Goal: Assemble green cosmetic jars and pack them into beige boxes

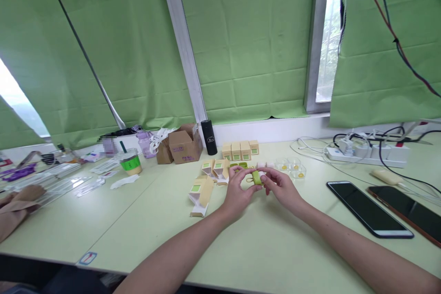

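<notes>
My left hand (pixel 239 193) pinches a small green case (pixel 257 178) with a ring loop at its left side. From the right, my right hand (pixel 280 188) grips a whitish piece at the case's right end; whether the two pieces are joined I cannot tell. Left of my hands lies an opened cream carton (pixel 203 190) with a green square on it. Two more opened cartons (pixel 220 169) stand behind it. Beyond my fingers are more green pieces (pixel 239 165), partly hidden, and several clear round containers with yellow centres (pixel 295 166).
Closed cream boxes (pixel 236 150) stand in a row at the back, beside a black bottle (pixel 208 137) and a brown cardboard box (pixel 185 144). Two phones (pixel 368 209) and a power strip (pixel 368 154) lie right. A drink cup (pixel 131 163) and another person's hand (pixel 31 192) are left.
</notes>
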Demonstrator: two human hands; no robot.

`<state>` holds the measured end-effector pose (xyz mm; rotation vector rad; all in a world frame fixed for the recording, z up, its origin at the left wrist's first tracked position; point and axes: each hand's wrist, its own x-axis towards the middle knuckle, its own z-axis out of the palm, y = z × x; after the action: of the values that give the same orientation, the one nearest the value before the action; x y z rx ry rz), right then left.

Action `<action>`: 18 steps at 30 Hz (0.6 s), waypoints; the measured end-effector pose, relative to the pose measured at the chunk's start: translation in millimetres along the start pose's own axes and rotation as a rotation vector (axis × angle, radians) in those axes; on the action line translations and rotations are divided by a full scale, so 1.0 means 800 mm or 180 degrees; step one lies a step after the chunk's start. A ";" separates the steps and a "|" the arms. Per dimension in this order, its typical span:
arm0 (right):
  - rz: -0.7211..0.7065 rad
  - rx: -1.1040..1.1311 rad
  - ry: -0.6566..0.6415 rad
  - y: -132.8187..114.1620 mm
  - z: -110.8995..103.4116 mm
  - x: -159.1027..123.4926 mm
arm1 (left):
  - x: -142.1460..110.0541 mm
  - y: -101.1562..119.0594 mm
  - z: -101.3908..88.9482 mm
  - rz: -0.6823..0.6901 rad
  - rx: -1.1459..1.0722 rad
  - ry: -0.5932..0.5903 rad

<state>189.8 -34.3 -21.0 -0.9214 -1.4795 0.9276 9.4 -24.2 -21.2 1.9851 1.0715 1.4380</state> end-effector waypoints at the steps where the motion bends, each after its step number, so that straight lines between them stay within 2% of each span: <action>1: -0.0010 0.0018 0.0025 0.001 0.000 0.000 | 0.000 0.001 0.000 0.0042 0.0067 -0.0026; 5: -0.0001 0.0237 0.0138 0.002 0.003 0.001 | -0.001 0.006 -0.001 0.0268 0.0497 0.0111; 8: 0.0034 0.0421 0.0240 0.001 0.006 0.000 | -0.003 0.009 0.000 0.0624 0.0886 0.0250; 13: 0.0105 0.0579 0.0279 -0.001 0.011 -0.002 | -0.008 0.010 0.003 0.1293 0.1249 0.0123; 16: 0.0149 0.0567 0.0220 0.002 0.013 -0.004 | -0.010 0.010 0.003 0.1315 0.1273 0.0012; 18: 0.0168 0.0566 0.0157 0.004 0.014 -0.006 | -0.010 0.009 0.004 0.1150 0.1174 -0.0043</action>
<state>179.3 -37.7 -26.7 -0.8499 -1.3136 1.0500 13.5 -35.0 -21.3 2.5532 1.0726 1.4792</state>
